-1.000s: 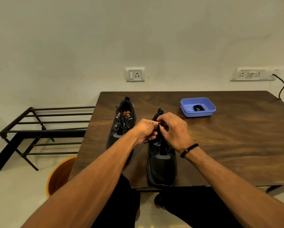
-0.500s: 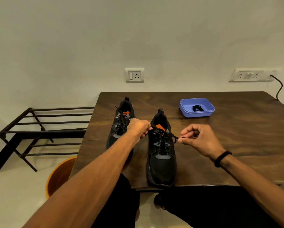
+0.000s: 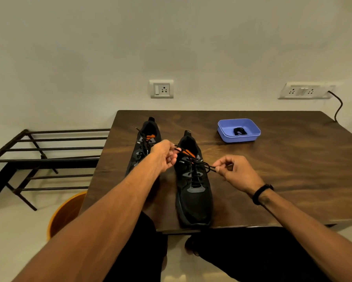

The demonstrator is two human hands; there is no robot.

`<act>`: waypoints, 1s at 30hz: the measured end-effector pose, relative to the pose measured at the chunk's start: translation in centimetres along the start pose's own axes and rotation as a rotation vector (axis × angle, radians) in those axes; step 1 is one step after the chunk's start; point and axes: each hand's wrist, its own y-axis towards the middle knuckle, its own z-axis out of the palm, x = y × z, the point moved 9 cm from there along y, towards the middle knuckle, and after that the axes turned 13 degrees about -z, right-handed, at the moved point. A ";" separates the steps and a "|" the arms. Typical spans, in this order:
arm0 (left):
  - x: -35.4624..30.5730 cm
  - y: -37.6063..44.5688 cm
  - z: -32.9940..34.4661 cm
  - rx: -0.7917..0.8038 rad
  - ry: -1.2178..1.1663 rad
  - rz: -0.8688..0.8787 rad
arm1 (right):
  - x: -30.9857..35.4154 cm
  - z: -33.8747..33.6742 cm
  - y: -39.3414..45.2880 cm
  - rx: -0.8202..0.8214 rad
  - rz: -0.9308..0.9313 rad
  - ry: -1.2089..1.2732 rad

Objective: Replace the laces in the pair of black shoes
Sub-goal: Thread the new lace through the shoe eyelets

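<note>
Two shoes (image 3: 193,186) on the table (image 3: 283,159); tray (image 3: 238,130) behind, right.

Home room, plain wall with sockets (image 3: 161,88), wooden table (image 3: 283,169), metal shoe rack (image 3: 44,159) (beside it)

Hands, joined over the near shoe's (image 3: 193,180) tongue a second ago, are now parted; lace (image 3: 199,162) ends are drawn outward toward the table's (image 3: 293,180) side edges.

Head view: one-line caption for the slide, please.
Left hand and right hand pull the black lace ends apart over the right shoe.
</note>
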 end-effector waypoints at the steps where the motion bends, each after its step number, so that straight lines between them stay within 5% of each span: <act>1: 0.0 0.0 0.0 0.014 0.008 -0.005 | 0.0 0.0 0.1 -0.019 0.011 0.040; 11: -0.5 -0.1 0.5 0.080 0.228 0.103 | -0.7 0.3 0.3 -0.146 0.147 0.598; 17: -1.0 -0.8 1.4 0.113 0.201 0.164 | 0.4 2.0 0.0 -0.002 0.124 0.567; 22: -0.5 -0.5 0.9 0.147 0.001 0.041 | 0.5 2.8 -0.1 0.075 0.107 0.387; 26: -0.3 -0.7 1.1 0.098 0.132 0.066 | 1.1 3.0 0.0 0.096 0.039 0.177; 30: -0.4 -0.3 0.8 0.036 0.188 0.077 | 1.0 2.4 0.4 0.038 0.048 0.275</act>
